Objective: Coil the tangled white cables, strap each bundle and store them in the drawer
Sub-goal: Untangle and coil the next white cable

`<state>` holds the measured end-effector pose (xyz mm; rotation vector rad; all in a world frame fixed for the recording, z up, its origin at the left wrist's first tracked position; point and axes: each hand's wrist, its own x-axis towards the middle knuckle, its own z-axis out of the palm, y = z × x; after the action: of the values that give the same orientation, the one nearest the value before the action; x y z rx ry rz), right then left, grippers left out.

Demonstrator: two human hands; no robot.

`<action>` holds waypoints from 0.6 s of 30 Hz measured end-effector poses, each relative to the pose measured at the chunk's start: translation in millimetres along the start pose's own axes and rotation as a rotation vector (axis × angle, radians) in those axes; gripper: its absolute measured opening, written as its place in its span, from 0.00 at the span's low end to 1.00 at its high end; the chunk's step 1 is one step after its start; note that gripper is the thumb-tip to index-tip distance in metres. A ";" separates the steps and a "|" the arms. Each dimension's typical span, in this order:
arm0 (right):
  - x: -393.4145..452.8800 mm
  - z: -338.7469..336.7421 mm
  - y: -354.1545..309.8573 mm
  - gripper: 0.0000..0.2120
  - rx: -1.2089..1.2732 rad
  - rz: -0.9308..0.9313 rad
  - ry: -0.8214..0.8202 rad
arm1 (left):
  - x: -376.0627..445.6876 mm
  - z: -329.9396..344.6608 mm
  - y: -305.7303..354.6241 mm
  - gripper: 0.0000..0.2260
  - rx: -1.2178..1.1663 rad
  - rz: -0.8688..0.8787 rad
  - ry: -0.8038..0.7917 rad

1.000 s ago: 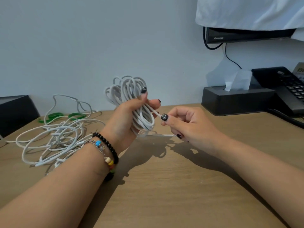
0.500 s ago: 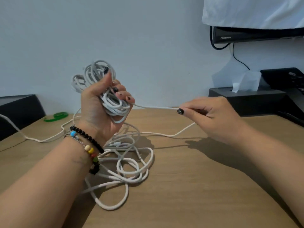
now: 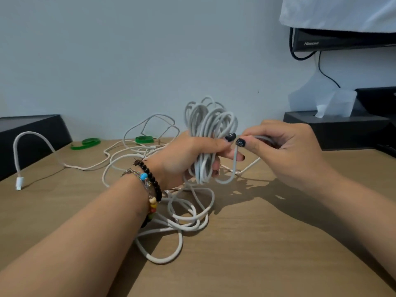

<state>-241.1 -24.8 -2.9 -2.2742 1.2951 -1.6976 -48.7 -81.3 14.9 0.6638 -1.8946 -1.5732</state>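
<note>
Above desk centre, white cable coil (image 3: 209, 133) gripped in L hand (image 3: 188, 157); R hand (image 3: 276, 151) pinches next loop beside it. Approx half coiled; loose tangle (image 3: 184, 213) on desk (image 3: 257, 243), green straps (image 3: 85, 143) unused, no bundle strapped, drawer not visible.

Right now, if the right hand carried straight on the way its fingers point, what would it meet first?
The right hand points left, pinching a cable strand. Almost at once it would meet the left hand's thumb tip and the coil which that hand holds. Depth looks matched, though one view can't confirm it.
</note>
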 end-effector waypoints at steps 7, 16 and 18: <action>2.3 -15.3 5.6 0.11 0.041 0.122 -0.016 | 1.4 6.9 -2.9 0.04 0.100 0.018 0.015; -2.9 -7.3 7.5 0.13 0.101 0.276 -0.008 | 6.2 -30.4 1.6 0.06 -0.027 0.291 0.850; -5.4 0.9 5.2 0.13 0.126 0.298 -0.054 | 8.2 -27.9 0.6 0.06 -0.118 0.234 0.812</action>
<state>-243.9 -25.3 -9.9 -1.9307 1.3893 -1.5579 -34.8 -106.3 20.2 0.8294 -1.2081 -1.0254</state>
